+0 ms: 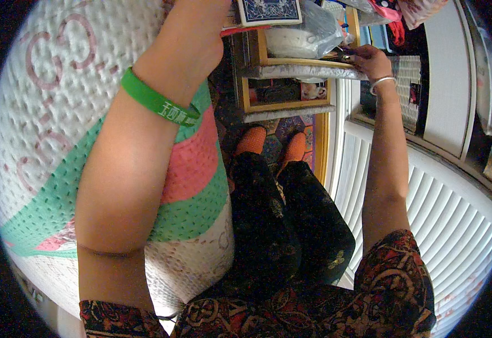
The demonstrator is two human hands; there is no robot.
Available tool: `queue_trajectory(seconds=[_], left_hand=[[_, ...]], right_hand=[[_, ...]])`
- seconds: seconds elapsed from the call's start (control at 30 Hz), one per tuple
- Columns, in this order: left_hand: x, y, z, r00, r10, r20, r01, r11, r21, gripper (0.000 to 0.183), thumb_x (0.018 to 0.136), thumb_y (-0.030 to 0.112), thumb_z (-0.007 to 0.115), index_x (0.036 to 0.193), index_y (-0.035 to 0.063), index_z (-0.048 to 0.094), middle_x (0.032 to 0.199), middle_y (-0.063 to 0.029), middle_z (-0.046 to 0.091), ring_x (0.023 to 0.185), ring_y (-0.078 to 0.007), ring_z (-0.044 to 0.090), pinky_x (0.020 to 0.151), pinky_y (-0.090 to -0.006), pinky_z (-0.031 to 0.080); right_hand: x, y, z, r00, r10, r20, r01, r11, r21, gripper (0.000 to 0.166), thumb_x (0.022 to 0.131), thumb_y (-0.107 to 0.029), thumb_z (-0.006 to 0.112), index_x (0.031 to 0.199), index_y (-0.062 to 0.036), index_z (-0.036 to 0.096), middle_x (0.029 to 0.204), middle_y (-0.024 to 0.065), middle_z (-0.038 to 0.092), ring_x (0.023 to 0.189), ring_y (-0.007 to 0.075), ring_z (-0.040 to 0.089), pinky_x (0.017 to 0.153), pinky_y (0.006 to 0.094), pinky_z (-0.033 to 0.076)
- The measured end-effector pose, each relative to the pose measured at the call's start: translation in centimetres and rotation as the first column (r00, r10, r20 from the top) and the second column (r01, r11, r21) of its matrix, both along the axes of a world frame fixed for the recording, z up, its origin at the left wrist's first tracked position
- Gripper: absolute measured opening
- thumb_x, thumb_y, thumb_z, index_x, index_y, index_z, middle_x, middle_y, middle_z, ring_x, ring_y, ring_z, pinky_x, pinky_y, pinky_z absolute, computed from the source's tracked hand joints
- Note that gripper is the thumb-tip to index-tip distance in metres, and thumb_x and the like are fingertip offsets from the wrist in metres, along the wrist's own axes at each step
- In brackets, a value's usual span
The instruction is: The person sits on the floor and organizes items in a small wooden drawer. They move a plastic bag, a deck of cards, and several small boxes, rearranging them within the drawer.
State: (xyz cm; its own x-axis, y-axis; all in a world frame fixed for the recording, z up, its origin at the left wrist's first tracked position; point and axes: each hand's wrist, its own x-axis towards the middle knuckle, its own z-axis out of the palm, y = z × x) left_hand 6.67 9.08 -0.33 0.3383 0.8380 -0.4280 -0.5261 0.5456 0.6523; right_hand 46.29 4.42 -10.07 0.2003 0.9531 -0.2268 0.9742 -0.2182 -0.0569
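My left arm, with a green wristband, reaches over the bed to the top edge; only the heel of my left hand (201, 31) shows, its fingers beyond the picture. Just right of it is a blue-and-white patterned playing card or card box (270, 12), above a red edge. My right hand (370, 62), with a silver bangle at the wrist, is at the right end of an open upper drawer (309, 69). Its fingers are bent down by small dark and shiny items; whether they grip one is unclear. A clear plastic bag (324, 34) with a white thing lies in this drawer.
A lower drawer (290, 110) also stands open, holding dark items. A quilted mattress cover (60, 105) fills the left side. At right are a white woven basket (408, 93), a blue tray (377, 38) and white slatted panels (436, 194). My orange shoes (252, 140) are on a patterned floor.
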Motion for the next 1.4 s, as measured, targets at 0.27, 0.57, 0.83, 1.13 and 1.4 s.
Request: queue_trajectory(seconds=[0.27, 0.57, 0.83, 1.13, 1.4], left_hand=[[0.0, -0.7, 0.5, 0.996, 0.013, 0.084, -0.015, 1.0, 0.024, 0.023, 0.093, 0.024, 0.058, 0.103, 0.0041, 0.065, 0.087, -0.0064, 0.07, 0.077, -0.0163, 0.068, 0.072, -0.0279, 0.056], [0.4, -0.3, -0.7, 0.999, 0.011, 0.038, -0.012, 0.999, 0.034, 0.023, 0.094, 0.023, 0.057, 0.104, 0.0041, 0.064, 0.088, -0.0056, 0.07, 0.075, -0.0143, 0.068, 0.067, -0.0262, 0.056], [-1.1, -0.3, 0.3, 1.0, -0.012, 0.016, 0.01, 0.989, 0.149, 0.021, 0.095, 0.022, 0.056, 0.102, 0.004, 0.064, 0.086, -0.005, 0.07, 0.072, -0.0138, 0.067, 0.066, -0.0259, 0.056], [-0.4, -0.2, -0.5, 0.999, -0.001, 0.047, -0.005, 0.991, 0.132, 0.022, 0.094, 0.023, 0.057, 0.102, 0.0035, 0.064, 0.087, -0.0057, 0.07, 0.073, -0.0146, 0.068, 0.067, -0.0266, 0.056], [0.0, 0.3, -0.9, 0.999, -0.021, 0.05, 0.015, 0.993, 0.116, 0.024, 0.094, 0.022, 0.057, 0.104, 0.0017, 0.063, 0.088, -0.006, 0.07, 0.074, -0.016, 0.068, 0.069, -0.0285, 0.057]], right_hand=[[-2.0, 0.4, -3.5, 0.975, 0.063, 0.212, -0.078, 0.995, 0.062, 0.022, 0.077, -0.02, 0.069, 0.098, -0.0133, 0.071, 0.095, 0.0138, 0.07, 0.09, 0.0332, 0.066, 0.082, 0.0415, 0.052], [-6.5, -2.7, -0.7, 0.996, -0.033, 0.086, -0.003, 0.922, 0.387, 0.019, 0.087, -0.022, 0.065, 0.092, -0.0043, 0.062, 0.09, 0.0171, 0.067, 0.084, 0.0359, 0.065, 0.075, 0.0434, 0.051], [-18.2, -15.4, -7.2, 0.569, -0.285, -0.771, 0.588, 0.797, 0.139, 0.023, 0.085, -0.012, 0.064, 0.101, -0.0024, 0.051, 0.091, 0.0143, 0.064, 0.093, 0.0236, 0.064, 0.085, 0.0376, 0.051], [-18.9, -5.8, -2.2, -0.422, -0.195, -0.885, 0.638, 0.63, -0.443, 0.017, 0.08, -0.002, 0.055, 0.096, 0.0045, 0.056, 0.096, 0.0153, 0.061, 0.098, 0.0295, 0.059, 0.102, 0.0481, 0.047], [-14.7, -3.9, -10.5, 0.209, -0.39, -0.897, 0.575, 0.791, -0.21, 0.031, 0.083, -0.013, 0.062, 0.108, 0.0049, 0.054, 0.111, 0.0177, 0.063, 0.107, 0.0354, 0.061, 0.094, 0.0427, 0.05]])
